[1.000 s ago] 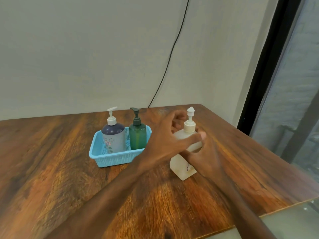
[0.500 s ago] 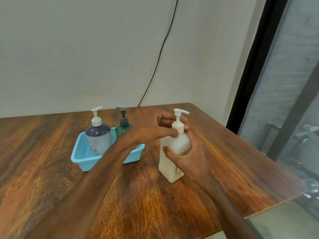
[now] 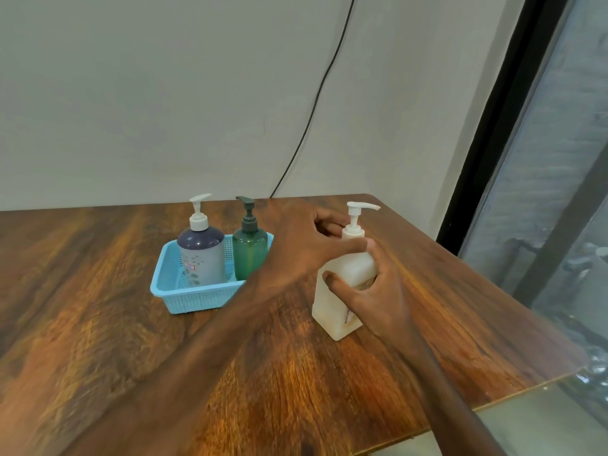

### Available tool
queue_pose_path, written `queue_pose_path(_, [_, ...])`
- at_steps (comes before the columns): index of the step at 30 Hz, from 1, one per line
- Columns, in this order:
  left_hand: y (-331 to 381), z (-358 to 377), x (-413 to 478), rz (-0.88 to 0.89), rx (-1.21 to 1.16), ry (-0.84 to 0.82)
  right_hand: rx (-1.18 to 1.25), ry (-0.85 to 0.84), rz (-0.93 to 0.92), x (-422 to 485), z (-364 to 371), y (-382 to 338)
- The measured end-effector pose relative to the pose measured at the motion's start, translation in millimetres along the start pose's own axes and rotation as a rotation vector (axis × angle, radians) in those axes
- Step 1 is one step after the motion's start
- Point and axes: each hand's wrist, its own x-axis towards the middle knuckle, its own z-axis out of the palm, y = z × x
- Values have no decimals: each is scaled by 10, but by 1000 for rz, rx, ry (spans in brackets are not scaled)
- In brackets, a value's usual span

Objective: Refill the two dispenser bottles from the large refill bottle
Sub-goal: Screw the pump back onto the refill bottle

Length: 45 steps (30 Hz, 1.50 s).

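refill bottle (image 3: pixel 330 312), white and square-sided, is standing upright on the worktop (image 3: pixel 98 324) near its right edge, just right of the blue basket (image 3: pixel 197 302) and apart from it. its long axis is running straight up, with the pump collar (image 3: pixel 352 232) at the top and the nozzle pointing right.

the right hand (image 3: pixel 378 301) is wrapping the body from the near right side. its thumb (image 3: pixel 330 278) is pressing on the front face, while the other fingers are going round the far side, where they are hidden. the left hand (image 3: pixel 306 248) is reaching in from the left, across the front of the basket. its fingers (image 3: pixel 329 225) are curling behind the collar and its thumb is closing on the near side, so it is pinching the neck.

the step in hand looks like unscrewing the pump. that turns on the left hand sitting directly over the bottle's upright axis while the right hand is bracing the body below. the twist needs to stay in line with that axis, or the bottle may tip.

the grey dispenser bottle (image 3: pixel 202 258) and the green dispenser bottle (image 3: pixel 250 258) are standing side by side in the basket, pumps on, so neither appears refilled yet. a black cable (image 3: pixel 316 106) is hanging down the wall (image 3: pixel 131 93) behind.
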Motion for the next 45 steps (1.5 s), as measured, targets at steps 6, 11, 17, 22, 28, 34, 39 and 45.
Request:
queue_pose_path(6, [113,-74,35,-10,-2,68,-7,-4,-26,10,12,31])
queue_pose_path(11, [120,-123,33,-13,80,-72,-33,8,-13,-3,28,25])
queue_pose_path(17, [57,-169,66,-31,109,-187,-11,-27,20,-2,5,19])
queue_pose_path(22, [71,-210,24,-42,16,-273,33,-124,-11,29,-108,27])
queue_pose_path(28, [93,-76,-108,-31,-18,-326,46,-141,-33,-63,-217,-1])
queue_pose_path(34, [126,30,-192,36,122,-130,39,-121,16,-90,-189,38])
queue_pose_path(39, [69,17,-189,58,31,-114,66,-113,-11,-105,-190,23])
queue_pose_path(45, [9,-58,-113,36,-2,-223,120,-116,-51,-100,-180,-8])
